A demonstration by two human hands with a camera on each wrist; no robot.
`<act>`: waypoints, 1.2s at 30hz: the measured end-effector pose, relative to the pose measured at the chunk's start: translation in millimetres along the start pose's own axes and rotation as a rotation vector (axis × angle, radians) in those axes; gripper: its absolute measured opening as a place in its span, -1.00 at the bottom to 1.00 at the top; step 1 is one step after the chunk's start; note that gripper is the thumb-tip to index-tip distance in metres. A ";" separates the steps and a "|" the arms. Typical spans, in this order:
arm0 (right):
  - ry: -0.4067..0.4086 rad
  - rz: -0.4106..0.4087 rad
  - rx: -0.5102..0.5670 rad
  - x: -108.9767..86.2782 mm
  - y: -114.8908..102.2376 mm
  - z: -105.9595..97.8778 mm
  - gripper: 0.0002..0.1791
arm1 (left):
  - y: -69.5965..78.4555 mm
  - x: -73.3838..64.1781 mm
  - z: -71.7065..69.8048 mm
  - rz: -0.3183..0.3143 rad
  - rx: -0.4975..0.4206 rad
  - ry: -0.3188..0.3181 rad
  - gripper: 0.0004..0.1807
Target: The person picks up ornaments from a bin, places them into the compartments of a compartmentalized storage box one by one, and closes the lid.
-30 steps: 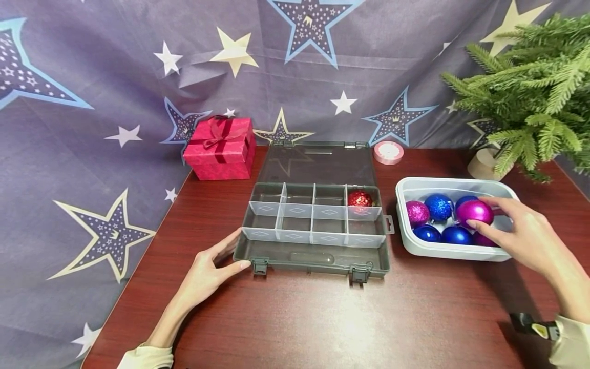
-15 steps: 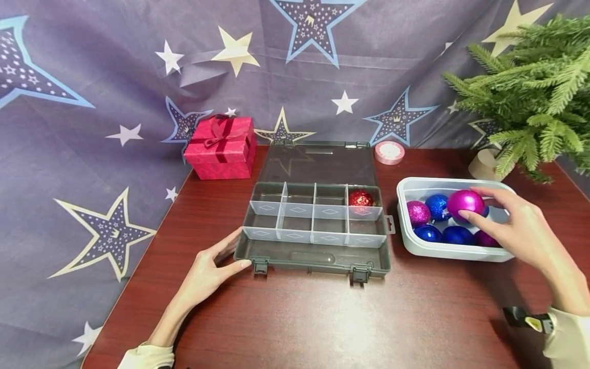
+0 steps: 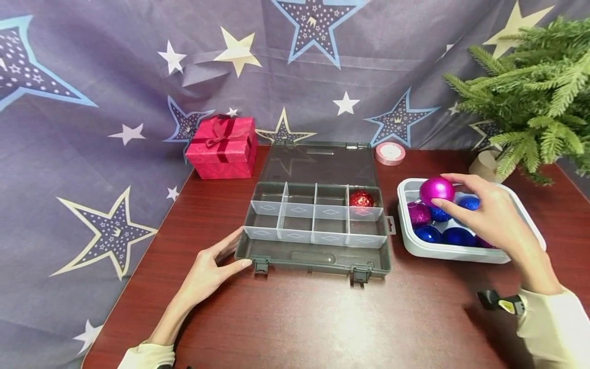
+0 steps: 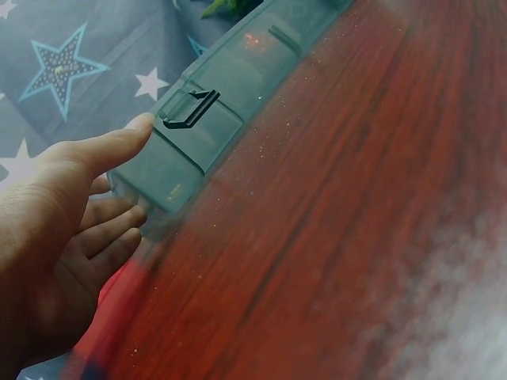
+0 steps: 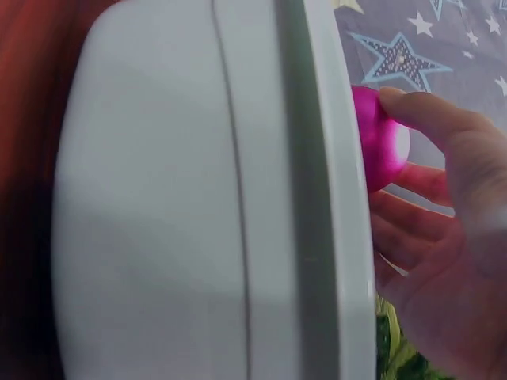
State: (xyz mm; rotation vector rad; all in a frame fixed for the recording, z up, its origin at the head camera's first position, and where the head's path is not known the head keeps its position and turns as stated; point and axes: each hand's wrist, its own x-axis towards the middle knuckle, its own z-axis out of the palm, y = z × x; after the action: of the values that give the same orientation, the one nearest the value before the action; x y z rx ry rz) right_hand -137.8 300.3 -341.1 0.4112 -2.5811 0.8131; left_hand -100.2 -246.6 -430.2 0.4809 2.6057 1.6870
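One shiny pink ball [image 3: 437, 191]: pinched between the thumb and fingers of the right hand [image 3: 493, 215], over the left half of the white tub [image 3: 456, 253].
White tub: blue and pink balls [image 3: 457, 237] lie inside.
Left hand [image 3: 207, 269]: fingers relaxed, I see from afar, touching the gray box [image 3: 276, 250] at its front left corner.
Gray box: lid [image 3: 318, 166] laid back, red ball [image 3: 361, 200] in its back right section.
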 end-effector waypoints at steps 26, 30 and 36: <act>-0.150 -0.100 0.254 52.1 -55.1 69.9 -0.45 | -1.1 -0.4 0.9 0.014 0.007 0.003 -0.19; -0.191 -0.055 0.278 57.3 -61.5 77.5 -0.46 | -0.6 0.1 1.1 0.014 0.009 0.000 -0.19; -0.222 -0.030 0.271 65.4 -67.7 89.9 -0.43 | -1.1 0.1 0.9 0.015 0.008 0.000 -0.18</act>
State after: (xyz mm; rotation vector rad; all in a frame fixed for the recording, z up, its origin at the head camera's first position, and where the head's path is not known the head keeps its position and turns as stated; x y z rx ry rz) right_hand -194.3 183.2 -346.3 0.6510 -2.6627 1.1719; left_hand -100.4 -246.2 -431.5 0.5014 2.6165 1.6819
